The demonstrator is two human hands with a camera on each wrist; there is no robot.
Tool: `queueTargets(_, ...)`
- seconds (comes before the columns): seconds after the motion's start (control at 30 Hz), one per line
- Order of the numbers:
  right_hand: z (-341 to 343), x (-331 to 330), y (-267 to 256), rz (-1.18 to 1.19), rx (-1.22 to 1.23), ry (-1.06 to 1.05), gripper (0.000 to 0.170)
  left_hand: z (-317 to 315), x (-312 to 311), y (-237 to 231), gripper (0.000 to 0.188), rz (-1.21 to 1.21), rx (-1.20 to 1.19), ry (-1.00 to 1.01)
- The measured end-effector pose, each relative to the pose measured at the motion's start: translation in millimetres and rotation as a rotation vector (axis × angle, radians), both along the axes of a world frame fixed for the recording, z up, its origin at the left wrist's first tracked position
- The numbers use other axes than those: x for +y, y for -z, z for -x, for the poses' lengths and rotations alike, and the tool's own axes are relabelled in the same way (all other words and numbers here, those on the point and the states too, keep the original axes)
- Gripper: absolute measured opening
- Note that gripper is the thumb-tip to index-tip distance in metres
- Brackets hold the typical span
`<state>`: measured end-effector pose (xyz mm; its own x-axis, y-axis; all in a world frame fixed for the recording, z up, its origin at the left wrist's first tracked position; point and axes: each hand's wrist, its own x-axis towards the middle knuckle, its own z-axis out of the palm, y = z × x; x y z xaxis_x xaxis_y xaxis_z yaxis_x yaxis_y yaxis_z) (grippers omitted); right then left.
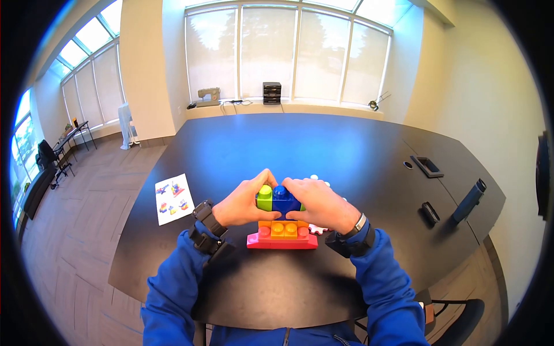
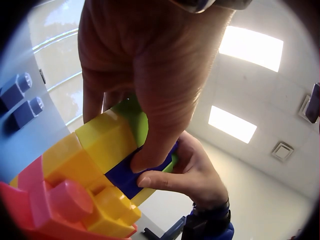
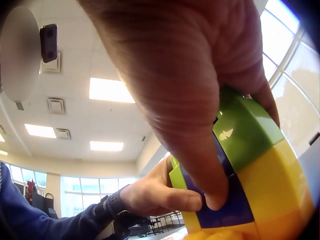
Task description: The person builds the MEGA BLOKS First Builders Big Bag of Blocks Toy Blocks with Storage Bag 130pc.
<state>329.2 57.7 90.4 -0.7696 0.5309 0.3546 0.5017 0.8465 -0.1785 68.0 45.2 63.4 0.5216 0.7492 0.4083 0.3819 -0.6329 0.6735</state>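
Observation:
Both hands grip the upper part of a block stack. The left hand [image 1: 242, 202] is round its left side, by a lime green block [image 1: 264, 198]; the right hand [image 1: 323, 203] holds the right side, beside a dark blue block [image 1: 284, 202]. Both thumbs press on the blue block's near face, nearly tip to tip. Under it are yellow blocks [image 2: 107, 142], an orange block [image 1: 284, 229] and a wide pink-red base [image 1: 281, 242] standing on the table. In the right wrist view a green block [image 3: 247, 130] sits above a yellow one [image 3: 275, 185].
A sheet with pictures of block models [image 1: 173, 199] lies at the left of the black table [image 1: 277, 144]. Loose pieces [image 1: 316, 229] are partly hidden behind the right hand. On the right are a dark bottle [image 1: 470, 200], a small black case [image 1: 430, 214] and a table socket opening [image 1: 427, 166].

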Motion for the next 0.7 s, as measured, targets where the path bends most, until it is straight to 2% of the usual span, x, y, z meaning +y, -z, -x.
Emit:
queueTargets(0.17,-3,0,-3,0.067,0.016,0.019,0.056,1,-7,-11,0.065,-0.019,0.077,-0.027)
queueTargets(0.23,-7,-2,-8,0.102,0.181,-0.073,0.063,1,-10,-16,0.070,-0.010,0.062,-0.069)
queueTargets(0.27,-11,-2,-14,0.098,0.183,-0.069,0.063,3,-8,-18,0.070,-0.013,0.064,-0.065)
queueTargets(0.33,-20,0,-31,0.107,0.347,-0.079,0.067,12,-5,-21,0.073,0.036,-0.112,-0.059)
queueTargets(0.37,-27,1,-36,0.112,0.346,-0.078,0.067,20,1,-19,0.073,0.041,-0.114,-0.059)
queueTargets(0.43,-41,4,-44,0.059,0.435,0.035,0.057,39,24,-10,0.066,0.084,-0.350,-0.132)
queueTargets(0.47,-47,8,-45,0.059,0.436,0.036,0.057,47,30,-6,0.056,0.065,-0.355,-0.181)
queueTargets(0.5,-53,15,-43,0.049,0.449,0.062,0.054,51,34,-1,0.056,0.064,-0.353,-0.179)
queueTargets(0.57,-60,27,-36,0.033,0.466,0.092,0.051,58,38,9,0.054,-0.026,-0.191,-0.374)
queueTargets(0.63,-63,38,-28,0.103,0.471,0.121,0.045,63,48,31,0.060,-0.047,-0.120,-0.371)
queueTargets(0.7,-63,49,-18,0.125,0.469,0.117,0.043,63,54,50,0.069,-0.209,0.088,-0.327)
